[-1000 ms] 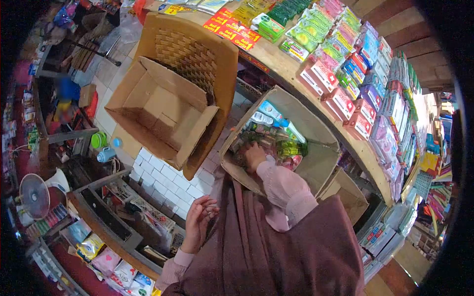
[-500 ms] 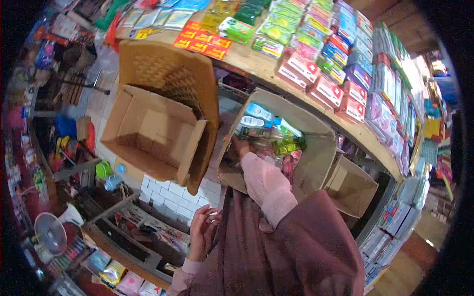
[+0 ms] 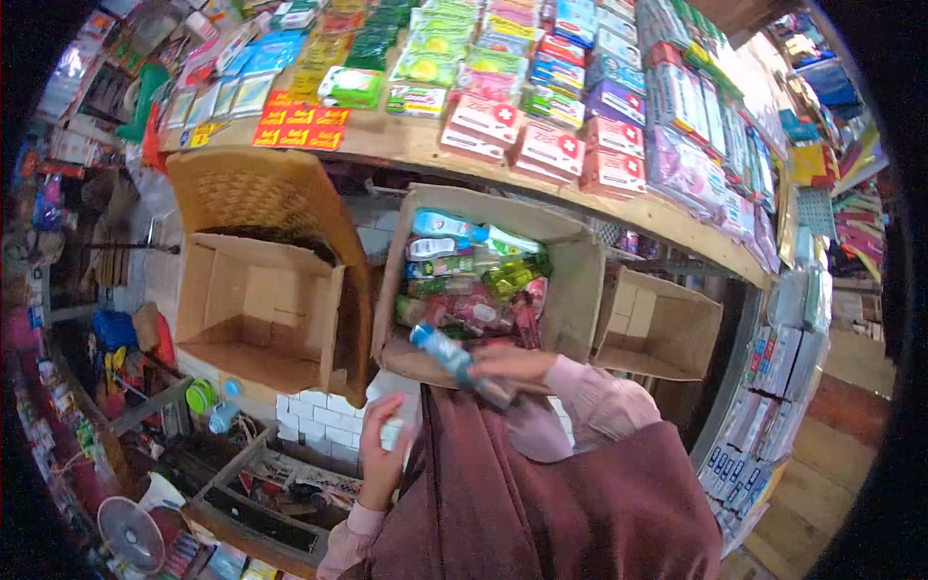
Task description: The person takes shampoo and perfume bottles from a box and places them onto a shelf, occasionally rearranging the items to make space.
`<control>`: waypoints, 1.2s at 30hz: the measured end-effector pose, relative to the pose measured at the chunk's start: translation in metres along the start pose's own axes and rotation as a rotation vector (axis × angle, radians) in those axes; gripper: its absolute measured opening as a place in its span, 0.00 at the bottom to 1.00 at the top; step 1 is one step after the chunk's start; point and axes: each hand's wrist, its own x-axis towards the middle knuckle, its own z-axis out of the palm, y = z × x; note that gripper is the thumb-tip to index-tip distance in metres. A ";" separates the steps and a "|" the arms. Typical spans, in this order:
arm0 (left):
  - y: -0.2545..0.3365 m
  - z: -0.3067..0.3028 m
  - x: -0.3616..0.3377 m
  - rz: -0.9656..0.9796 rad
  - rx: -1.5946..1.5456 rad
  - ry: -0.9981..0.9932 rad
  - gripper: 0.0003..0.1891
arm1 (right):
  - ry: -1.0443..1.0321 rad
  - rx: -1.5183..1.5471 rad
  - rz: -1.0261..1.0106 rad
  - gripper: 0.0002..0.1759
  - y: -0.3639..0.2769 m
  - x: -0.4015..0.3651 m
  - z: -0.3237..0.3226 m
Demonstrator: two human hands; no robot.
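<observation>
My right hand [image 3: 514,364] grips a small bottle [image 3: 443,351] with a blue end, blurred by motion, above the near edge of a cardboard box [image 3: 572,307]. Inside that box lie several bottles: a blue one [image 3: 443,225], a white one [image 3: 425,248], a yellow-green one [image 3: 514,277] and pinkish-red ones [image 3: 527,321]. The lower end of the held bottle is smeared, so its label cannot be read. My left hand [image 3: 384,449] is raised to the left of the dark brown cloth over my body, fingers apart and holding nothing.
Another cardboard box [image 3: 256,309] sits on a brown woven-back chair [image 3: 261,184] at left. A smaller box [image 3: 667,314] stands at right. Beyond them, a wooden shelf [image 3: 387,142] carries packets and pink boxes [image 3: 546,150]. A fan [image 3: 131,534] is at lower left.
My right hand has come up out of the box toward me with a bottle in it. My left hand's fingers have spread. The view has shifted, moving the shelf and boxes leftward.
</observation>
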 end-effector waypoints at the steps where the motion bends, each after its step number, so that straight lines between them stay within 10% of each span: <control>1: 0.028 0.002 0.011 0.197 0.330 -0.029 0.28 | -0.077 -0.158 -0.036 0.30 -0.003 -0.017 0.000; 4: 0.076 0.015 0.032 0.510 0.861 -0.211 0.32 | -0.256 -0.411 -0.069 0.29 -0.038 -0.053 0.013; 9: 0.035 0.025 0.029 0.227 0.755 -0.563 0.27 | -0.446 -0.495 -0.094 0.33 -0.036 -0.037 0.017; 14: 0.010 0.017 0.010 -0.018 0.448 -0.495 0.20 | 0.143 -0.227 -0.119 0.23 -0.031 0.002 -0.059; 16: -0.009 0.017 -0.002 -0.124 0.292 -0.492 0.19 | 0.629 -0.700 -0.231 0.23 -0.010 0.035 -0.104; 24: -0.033 0.014 -0.038 -0.257 0.009 -0.406 0.18 | 1.207 -1.139 -0.293 0.19 -0.010 0.111 -0.082; 36: -0.065 -0.034 -0.075 -0.246 -0.109 -0.276 0.20 | 0.881 -1.044 -0.034 0.27 0.035 0.160 -0.041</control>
